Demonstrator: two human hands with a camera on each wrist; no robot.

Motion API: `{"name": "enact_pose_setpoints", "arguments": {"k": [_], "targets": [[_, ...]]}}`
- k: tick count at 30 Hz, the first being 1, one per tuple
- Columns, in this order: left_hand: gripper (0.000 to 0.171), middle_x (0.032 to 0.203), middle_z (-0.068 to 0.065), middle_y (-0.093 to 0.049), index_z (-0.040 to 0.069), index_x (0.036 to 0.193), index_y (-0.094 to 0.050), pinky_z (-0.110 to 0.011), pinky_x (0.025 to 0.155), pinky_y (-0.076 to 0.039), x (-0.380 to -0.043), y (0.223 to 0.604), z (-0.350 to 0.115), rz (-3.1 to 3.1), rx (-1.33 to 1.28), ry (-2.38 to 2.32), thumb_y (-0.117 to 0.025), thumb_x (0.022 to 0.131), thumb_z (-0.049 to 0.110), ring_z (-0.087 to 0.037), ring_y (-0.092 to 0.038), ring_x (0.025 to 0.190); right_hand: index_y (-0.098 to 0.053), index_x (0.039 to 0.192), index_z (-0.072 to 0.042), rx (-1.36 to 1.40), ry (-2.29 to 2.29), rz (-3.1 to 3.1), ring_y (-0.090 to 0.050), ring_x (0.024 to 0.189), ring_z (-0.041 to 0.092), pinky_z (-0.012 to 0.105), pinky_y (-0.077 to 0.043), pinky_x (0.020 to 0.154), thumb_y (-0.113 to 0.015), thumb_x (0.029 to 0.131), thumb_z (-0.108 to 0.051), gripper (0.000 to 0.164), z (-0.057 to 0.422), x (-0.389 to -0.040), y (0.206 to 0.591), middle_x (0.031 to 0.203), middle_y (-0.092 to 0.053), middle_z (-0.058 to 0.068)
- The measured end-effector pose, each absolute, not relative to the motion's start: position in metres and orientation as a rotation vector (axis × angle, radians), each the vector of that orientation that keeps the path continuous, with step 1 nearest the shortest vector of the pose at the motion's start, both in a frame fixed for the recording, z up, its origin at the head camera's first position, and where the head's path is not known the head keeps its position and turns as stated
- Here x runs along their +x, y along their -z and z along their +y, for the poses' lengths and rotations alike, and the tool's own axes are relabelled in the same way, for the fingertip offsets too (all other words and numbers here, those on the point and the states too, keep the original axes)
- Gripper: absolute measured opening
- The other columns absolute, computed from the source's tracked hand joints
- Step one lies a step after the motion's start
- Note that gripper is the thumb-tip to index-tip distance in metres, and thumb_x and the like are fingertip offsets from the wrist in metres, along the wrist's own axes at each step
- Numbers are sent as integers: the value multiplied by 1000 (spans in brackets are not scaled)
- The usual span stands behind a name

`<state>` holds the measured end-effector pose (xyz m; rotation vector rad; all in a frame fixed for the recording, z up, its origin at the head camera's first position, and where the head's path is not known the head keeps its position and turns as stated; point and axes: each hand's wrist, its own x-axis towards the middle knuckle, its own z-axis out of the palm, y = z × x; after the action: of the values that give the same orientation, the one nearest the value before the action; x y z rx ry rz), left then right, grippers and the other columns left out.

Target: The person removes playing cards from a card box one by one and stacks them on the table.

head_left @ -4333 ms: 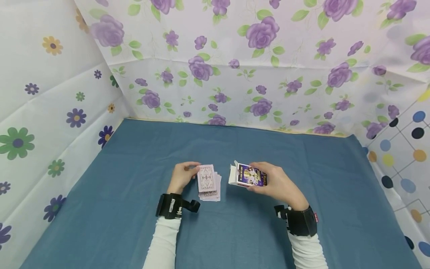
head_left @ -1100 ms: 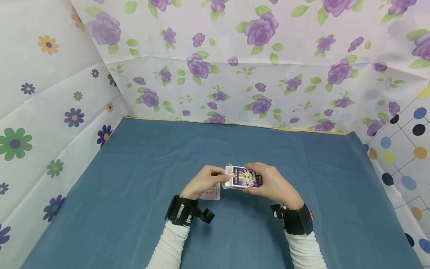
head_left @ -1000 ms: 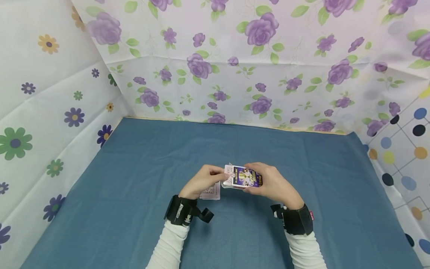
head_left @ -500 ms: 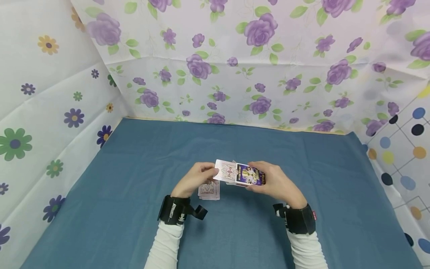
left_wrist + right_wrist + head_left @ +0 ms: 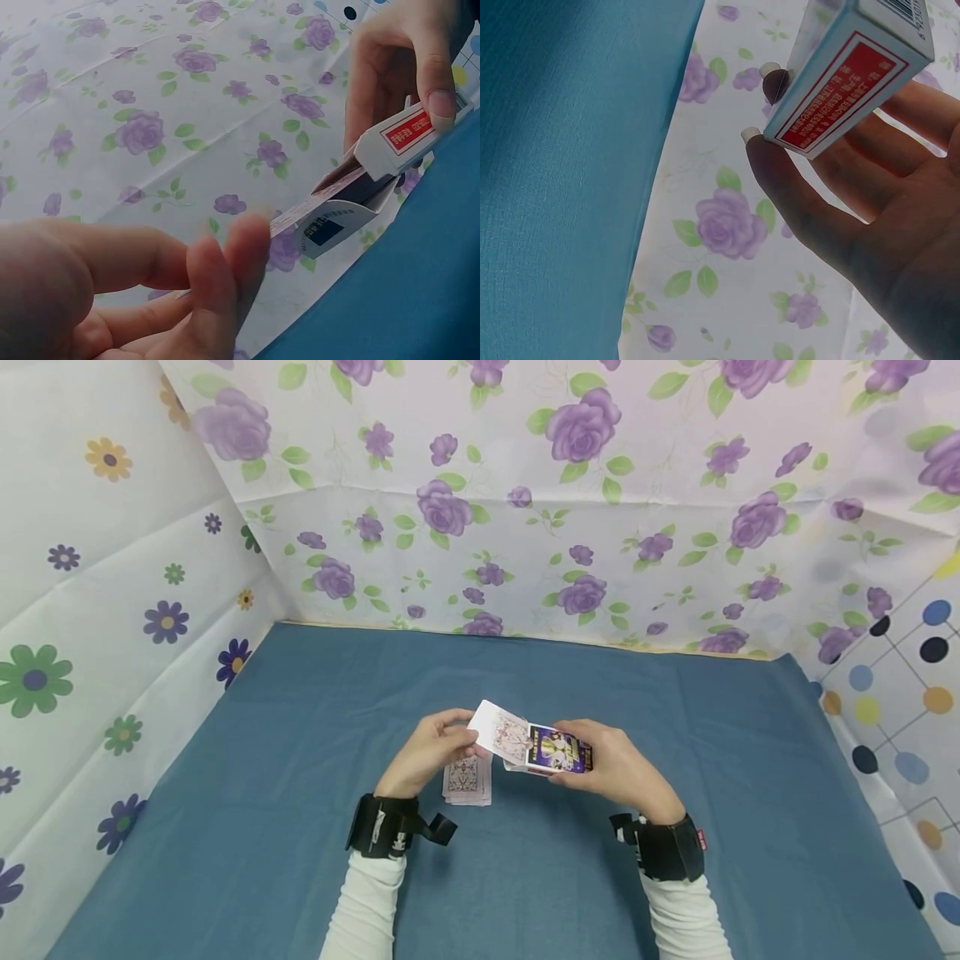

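Note:
Pinched between my left hand's (image 5: pixel 427 750) thumb and fingers are playing cards (image 5: pixel 501 731), white with a reddish back pattern. Their other end sits inside the mouth of a card box (image 5: pixel 558 750), with the cards slanting up to the left. My right hand (image 5: pixel 618 768) grips this purple and white box from its right side, above the cloth. In the left wrist view the box's end flap (image 5: pixel 326 229) hangs folded out under the cards. The right wrist view shows the box's red-labelled edge (image 5: pixel 840 94) held between thumb and fingers. How many cards are pinched, I cannot tell.
A loose pile of playing cards (image 5: pixel 467 783) lies patterned side up on the blue cloth (image 5: pixel 337 693), just below the left hand. Flower-printed sheets (image 5: pixel 517 527) rise behind and at the left, and a dotted sheet (image 5: pixel 892 752) at the right.
Earlier my left hand was at the pile, then at the box mouth. Over the last second it drew back left and slightly up, with more card length now outside the box, tilted.

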<state>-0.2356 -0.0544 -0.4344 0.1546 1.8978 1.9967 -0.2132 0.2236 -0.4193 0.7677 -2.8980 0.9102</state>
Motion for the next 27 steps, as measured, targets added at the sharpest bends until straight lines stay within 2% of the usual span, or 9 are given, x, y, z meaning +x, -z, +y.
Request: {"name": "enact_pose_setpoints", "arguments": {"k": [6,12,17,22,27], "targets": [[35,73,4,-68,-2,130,-53,-19,67,-51,-238,435,-57,1951,39,-2112,-57,97,9,-9,-66,71,-59,130,-6,770,-903,-2899,-60,95,17,33,-50,78,-83,76,-29,64,224,-213,418,124,-64,11],[29,68,6,-67,-2,121,-59,-16,59,-46,-241,438,-62,1975,-84,-2192,-59,97,12,-7,-61,62,-58,131,-6,765,-907,-2911,-60,94,16,32,-49,78,-82,77,-29,64,224,-213,418,125,-64,11],[27,64,6,-63,1,118,-64,-19,58,-44,-243,443,-66,2071,-131,-2163,-61,96,15,-9,-56,59,-58,131,-6,765,-905,-2910,-59,94,16,32,-49,78,-83,76,-30,65,224,-214,419,125,-64,11],[26,67,5,-60,2,116,-69,-25,61,-44,-248,460,-70,2231,-207,-2060,-64,94,15,-13,-53,61,-58,131,-6,767,-908,-2915,-59,93,16,31,-49,77,-83,76,-30,65,224,-214,420,124,-64,11],[23,77,-1,-65,3,113,-71,-27,62,-41,-251,479,-72,2338,-306,-1965,-65,93,13,-15,-52,63,-58,132,-7,761,-909,-2932,-59,94,15,31,-49,78,-82,77,-30,65,224,-214,422,125,-64,10]]}}
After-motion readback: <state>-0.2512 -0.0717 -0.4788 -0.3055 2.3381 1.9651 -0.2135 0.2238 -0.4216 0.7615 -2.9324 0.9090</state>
